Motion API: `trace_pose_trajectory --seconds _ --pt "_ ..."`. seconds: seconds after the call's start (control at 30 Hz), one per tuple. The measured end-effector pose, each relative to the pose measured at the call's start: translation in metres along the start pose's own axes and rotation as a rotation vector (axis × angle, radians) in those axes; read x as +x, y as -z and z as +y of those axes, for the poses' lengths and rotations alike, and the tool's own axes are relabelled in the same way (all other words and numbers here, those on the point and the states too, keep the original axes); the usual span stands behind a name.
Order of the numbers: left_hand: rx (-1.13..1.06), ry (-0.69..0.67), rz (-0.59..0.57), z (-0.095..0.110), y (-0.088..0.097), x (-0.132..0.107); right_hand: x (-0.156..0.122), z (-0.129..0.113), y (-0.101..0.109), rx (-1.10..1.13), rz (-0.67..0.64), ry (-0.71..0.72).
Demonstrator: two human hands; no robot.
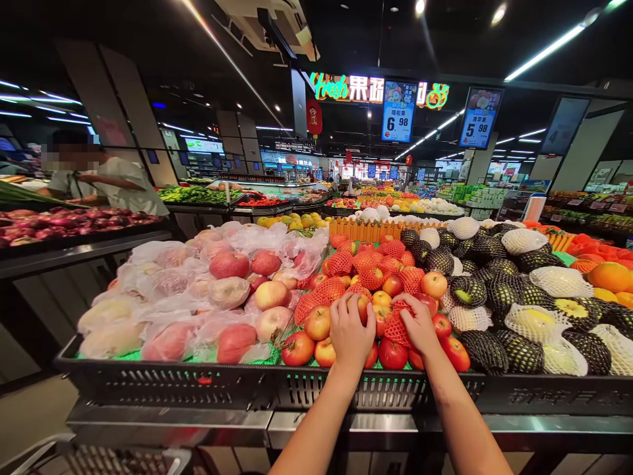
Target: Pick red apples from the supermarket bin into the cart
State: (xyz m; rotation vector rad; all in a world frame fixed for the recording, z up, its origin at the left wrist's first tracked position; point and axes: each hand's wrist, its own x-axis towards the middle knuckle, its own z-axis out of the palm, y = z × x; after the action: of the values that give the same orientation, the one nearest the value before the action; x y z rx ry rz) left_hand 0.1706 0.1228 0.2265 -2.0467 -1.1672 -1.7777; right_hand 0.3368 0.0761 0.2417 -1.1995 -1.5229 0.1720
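Black crate rim (247, 386) | left hand (351, 333) fingers draped over apple (360, 305) | right hand (420, 324) fingers pinching red net (398, 326) | bagged apples (198, 297) leftward

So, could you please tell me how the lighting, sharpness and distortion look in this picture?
Head view: the apples under both hands, left hand and right hand, are brightly and evenly lit and sharp; the ceiling is dark, with streaky glare from the strip lights; wide-angle bending curves the crate rim; the person at far left has a blurred face.

Both hands, left (351, 332) and right (419, 324), rest on apples (318, 322), seemingly gripping some.
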Motion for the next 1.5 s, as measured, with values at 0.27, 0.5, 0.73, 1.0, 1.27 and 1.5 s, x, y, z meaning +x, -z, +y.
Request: trace_pose_trajectory --seconds 0.27,0.5,0.73,1.0,1.27,1.5 --pt "0.034 0.042 -0.021 0.002 0.001 -0.004 -0.002 0.002 -0.007 -0.351 -0.182 -0.135" --pt "0.117 0.039 -0.041 0.001 -0.002 -0.007 0.002 0.0 -0.015 -0.59 -0.276 -0.234" --pt "0.238 -0.077 -0.206 -0.001 0.003 -0.001 0.005 -0.009 -0.015 -0.571 -0.282 -0.298" --pt "0.076 -0.174 -0.386 -0.007 0.032 -0.018 0.006 -0.008 -0.013 -0.464 -0.343 -0.259" --pt "0.058 -0.01 -0.256 0.002 0.036 -0.045 0.003 0.0 -0.009 -0.322 -0.302 -0.214" --pt "0.091 0.004 -0.355 0.0 0.038 -0.043 0.001 0.001 -0.003 -0.157 -0.272 -0.276"
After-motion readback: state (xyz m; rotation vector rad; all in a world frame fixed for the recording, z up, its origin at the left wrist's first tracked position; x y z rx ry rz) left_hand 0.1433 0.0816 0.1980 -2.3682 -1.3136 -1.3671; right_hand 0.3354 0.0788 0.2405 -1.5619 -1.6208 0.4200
